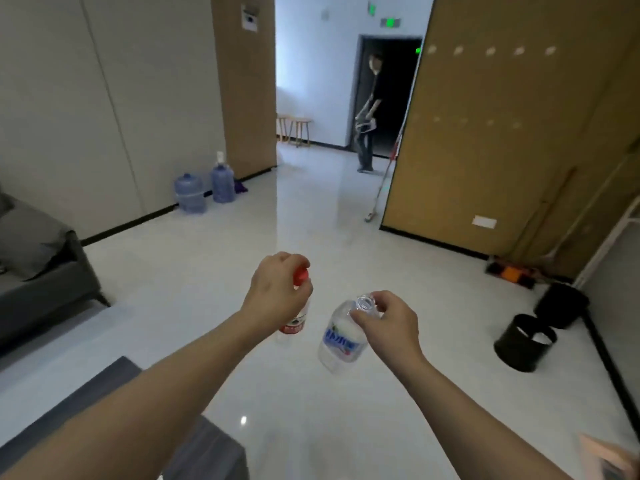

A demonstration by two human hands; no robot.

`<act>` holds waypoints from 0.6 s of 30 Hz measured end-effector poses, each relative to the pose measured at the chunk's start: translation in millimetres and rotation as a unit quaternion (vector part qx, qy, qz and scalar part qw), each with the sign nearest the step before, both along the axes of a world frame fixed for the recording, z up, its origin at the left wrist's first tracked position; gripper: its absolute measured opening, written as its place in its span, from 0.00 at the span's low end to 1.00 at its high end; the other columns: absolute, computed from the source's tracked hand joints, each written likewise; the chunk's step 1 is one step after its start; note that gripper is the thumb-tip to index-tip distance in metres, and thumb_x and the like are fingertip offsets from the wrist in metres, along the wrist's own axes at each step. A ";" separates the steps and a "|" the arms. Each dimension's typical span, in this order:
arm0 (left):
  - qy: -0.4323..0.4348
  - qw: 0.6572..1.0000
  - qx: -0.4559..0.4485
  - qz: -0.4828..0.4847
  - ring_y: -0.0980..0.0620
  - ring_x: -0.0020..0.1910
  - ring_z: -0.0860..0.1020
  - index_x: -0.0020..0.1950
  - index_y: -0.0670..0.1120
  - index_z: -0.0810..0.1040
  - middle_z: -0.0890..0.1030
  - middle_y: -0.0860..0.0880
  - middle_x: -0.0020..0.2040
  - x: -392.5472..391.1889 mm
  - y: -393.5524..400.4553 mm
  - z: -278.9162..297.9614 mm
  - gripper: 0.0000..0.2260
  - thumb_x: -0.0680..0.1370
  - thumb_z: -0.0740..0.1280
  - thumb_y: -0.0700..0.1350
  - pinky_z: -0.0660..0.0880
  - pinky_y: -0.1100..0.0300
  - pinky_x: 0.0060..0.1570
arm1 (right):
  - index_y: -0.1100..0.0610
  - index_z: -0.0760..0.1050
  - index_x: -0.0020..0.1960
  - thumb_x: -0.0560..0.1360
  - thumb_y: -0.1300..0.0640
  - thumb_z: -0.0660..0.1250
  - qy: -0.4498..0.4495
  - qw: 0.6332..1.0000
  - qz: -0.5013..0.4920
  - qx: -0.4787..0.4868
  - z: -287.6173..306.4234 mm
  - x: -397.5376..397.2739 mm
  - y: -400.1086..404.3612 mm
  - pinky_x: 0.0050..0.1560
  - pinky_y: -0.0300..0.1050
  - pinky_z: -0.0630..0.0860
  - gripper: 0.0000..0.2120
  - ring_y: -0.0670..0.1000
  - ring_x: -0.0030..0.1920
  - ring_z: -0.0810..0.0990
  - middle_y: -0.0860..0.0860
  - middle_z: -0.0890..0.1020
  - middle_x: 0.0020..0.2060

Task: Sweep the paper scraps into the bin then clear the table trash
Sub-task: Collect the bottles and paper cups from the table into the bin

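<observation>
clearly on the second part now, hauling table trash over to the bins. left hand curled round the neck of a red-capped bottle, hanging it down below the fist. right hand pinching the open neck of a clear uncapped bottle with a blue label, body tilted down and left of the fingers. both bottles held up over bare floor, touching nothing else.

next move, best guess: carry both off to the right of the right hand, where the black bins sit, then line up over an open rim and let go one at a time. uncapped one probably light and crushy, so no real squeeze needed; can't tell whether any water is left inside.

counting up:
- two bottles in hand
- two black bins: near bin with something white inside, far bin just behind, both well right of the right hand
- two big blue water jugs far ahead-left of the left hand, by the wall
- one other person way ahead in the doorway
</observation>
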State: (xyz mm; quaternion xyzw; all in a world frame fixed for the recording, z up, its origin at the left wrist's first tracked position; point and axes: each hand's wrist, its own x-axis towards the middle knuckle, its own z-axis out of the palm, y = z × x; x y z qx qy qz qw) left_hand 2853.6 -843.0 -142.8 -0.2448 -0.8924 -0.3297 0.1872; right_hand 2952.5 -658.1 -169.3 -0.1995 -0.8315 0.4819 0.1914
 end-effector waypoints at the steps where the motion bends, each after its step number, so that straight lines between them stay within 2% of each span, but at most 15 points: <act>1: 0.008 1.000 0.004 -0.030 0.49 0.52 0.74 0.57 0.50 0.79 0.79 0.51 0.52 -4.7 39.6 10.5 0.13 0.74 0.66 0.47 0.71 0.57 0.51 | 0.50 0.80 0.49 0.71 0.54 0.73 0.008 1.000 -0.027 0.004 10.8 2.7 31.1 0.46 0.48 0.80 0.08 0.45 0.46 0.81 0.42 0.82 0.43; 7: 0.052 0.981 0.025 -0.185 0.54 0.49 0.72 0.56 0.51 0.79 0.78 0.52 0.52 -17.5 264.9 54.8 0.11 0.75 0.66 0.47 0.67 0.61 0.47 | 0.51 0.79 0.50 0.71 0.52 0.73 0.022 0.984 -0.175 0.021 52.9 21.3 201.1 0.47 0.51 0.82 0.09 0.47 0.46 0.81 0.45 0.82 0.44; 10: 0.063 0.962 0.020 -0.263 0.52 0.49 0.73 0.54 0.50 0.79 0.78 0.52 0.50 -23.3 372.6 60.9 0.08 0.75 0.67 0.46 0.70 0.59 0.47 | 0.49 0.79 0.46 0.71 0.53 0.72 0.031 0.966 -0.253 0.029 56.8 31.5 287.2 0.45 0.51 0.81 0.05 0.48 0.44 0.80 0.46 0.82 0.42; 13: 0.058 0.946 0.016 -0.319 0.52 0.48 0.74 0.52 0.50 0.79 0.77 0.53 0.48 -35.5 448.8 60.8 0.07 0.75 0.68 0.46 0.73 0.57 0.48 | 0.48 0.78 0.41 0.70 0.54 0.72 0.021 0.951 -0.305 0.042 56.0 34.7 357.4 0.44 0.50 0.80 0.03 0.48 0.43 0.80 0.45 0.82 0.39; 18: 0.026 0.919 0.011 -0.394 0.55 0.46 0.74 0.49 0.52 0.78 0.76 0.55 0.46 -86.0 598.6 61.7 0.05 0.74 0.68 0.46 0.71 0.61 0.44 | 0.46 0.78 0.45 0.70 0.55 0.73 -0.009 0.926 -0.376 0.032 54.4 5.4 498.1 0.46 0.50 0.81 0.07 0.48 0.43 0.81 0.44 0.82 0.41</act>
